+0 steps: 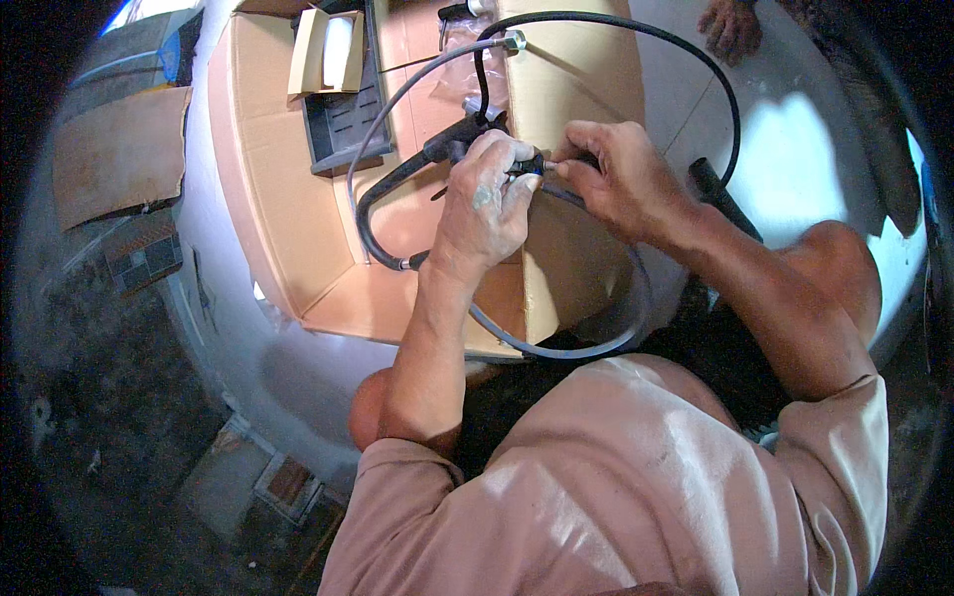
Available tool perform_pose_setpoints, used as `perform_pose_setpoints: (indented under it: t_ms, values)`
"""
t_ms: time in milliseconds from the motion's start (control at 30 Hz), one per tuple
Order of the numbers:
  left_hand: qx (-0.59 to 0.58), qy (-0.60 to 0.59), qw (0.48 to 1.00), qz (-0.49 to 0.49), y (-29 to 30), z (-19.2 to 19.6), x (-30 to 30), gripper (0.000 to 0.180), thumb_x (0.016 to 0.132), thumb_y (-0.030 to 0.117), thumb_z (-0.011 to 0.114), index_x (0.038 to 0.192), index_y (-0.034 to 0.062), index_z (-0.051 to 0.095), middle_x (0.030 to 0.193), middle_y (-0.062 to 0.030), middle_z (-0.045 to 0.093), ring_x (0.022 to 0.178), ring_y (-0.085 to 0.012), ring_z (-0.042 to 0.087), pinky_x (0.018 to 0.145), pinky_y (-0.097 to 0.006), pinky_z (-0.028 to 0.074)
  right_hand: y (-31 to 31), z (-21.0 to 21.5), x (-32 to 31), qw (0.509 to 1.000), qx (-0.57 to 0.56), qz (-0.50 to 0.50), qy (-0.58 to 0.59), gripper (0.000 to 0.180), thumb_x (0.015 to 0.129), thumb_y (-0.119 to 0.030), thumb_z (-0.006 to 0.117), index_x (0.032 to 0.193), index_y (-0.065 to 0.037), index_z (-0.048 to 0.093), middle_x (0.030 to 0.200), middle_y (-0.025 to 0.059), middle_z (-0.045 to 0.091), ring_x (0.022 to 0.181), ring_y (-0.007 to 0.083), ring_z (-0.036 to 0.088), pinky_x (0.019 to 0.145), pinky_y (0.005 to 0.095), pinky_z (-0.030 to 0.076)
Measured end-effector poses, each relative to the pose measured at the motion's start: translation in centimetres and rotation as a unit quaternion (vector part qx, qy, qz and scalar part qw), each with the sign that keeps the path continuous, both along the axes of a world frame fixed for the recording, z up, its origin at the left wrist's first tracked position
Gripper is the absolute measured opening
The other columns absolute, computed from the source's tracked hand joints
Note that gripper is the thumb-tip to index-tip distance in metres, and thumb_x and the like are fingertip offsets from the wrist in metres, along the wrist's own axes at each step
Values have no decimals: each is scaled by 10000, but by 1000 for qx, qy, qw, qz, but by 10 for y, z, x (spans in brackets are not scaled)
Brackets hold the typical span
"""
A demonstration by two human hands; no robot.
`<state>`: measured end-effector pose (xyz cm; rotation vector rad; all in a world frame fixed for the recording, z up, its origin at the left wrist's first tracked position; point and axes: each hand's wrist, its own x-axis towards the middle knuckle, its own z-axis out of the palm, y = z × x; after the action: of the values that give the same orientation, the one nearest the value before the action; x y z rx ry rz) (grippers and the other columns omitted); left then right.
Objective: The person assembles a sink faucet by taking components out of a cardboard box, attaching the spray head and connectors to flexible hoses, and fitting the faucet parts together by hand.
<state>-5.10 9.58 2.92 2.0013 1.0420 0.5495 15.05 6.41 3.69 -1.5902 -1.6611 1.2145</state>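
My left hand (485, 199) is closed around a black fitting (527, 162) above the open cardboard box. My right hand (621, 179) pinches a small metallic piece (553, 167) at that fitting's end; whether the two are joined I cannot tell. Beyond my left hand, a black tube-like handle (452, 136) connects with a thick dark bent hose (370, 214). A thin grey hose (586, 350) loops below my hands, and a grey hose end with a metal nut (515, 41) lies farther off. A black cable (711, 65) arcs over to the right.
The cardboard box (273, 189) holds a black slotted tray (346, 149), a small carton with a white item (339, 52) and clear plastic bags (467, 72). Another person's hand (730, 28) shows at the upper right. Flat cardboard (121, 154) lies at left.
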Motion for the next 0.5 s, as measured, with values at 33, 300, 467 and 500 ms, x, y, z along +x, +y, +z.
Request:
perform_pose_setpoints:
  t_ms: [33,300,467,500]
  values:
    - [-18,-4,1000,3,1,1,-1,196,802,-79,626,993,-36,612,898,-136,610,806,-240,647,712,-320,534,1,2,2,1000,-22,9,4,123,906,-86,657,938,31,668,759,172,670,713,187,642,689,367,503]
    - [-9,0,1000,2,3,14,1,216,802,-39,719,1008,-27,655,932,-150,636,841,-281,670,732,-342,531,-3,6,14,999,16,18,41,149,918,-104,641,970,25,695,803,141,696,768,149,636,732,349,513]
    - [-41,-9,999,17,2,18,4,227,793,-41,743,1002,-22,655,921,-136,652,835,-251,668,735,-332,525,-6,1,15,998,6,-21,59,177,837,-139,655,916,13,703,857,231,700,858,394,699,787,480,530]
    - [-40,-9,999,16,2,17,5,227,793,-41,743,1002,-22,655,921,-136,652,835,-251,668,735,-332,525,-7,-2,17,998,30,-21,51,181,868,-151,670,932,16,700,841,182,693,810,315,686,761,425,524]
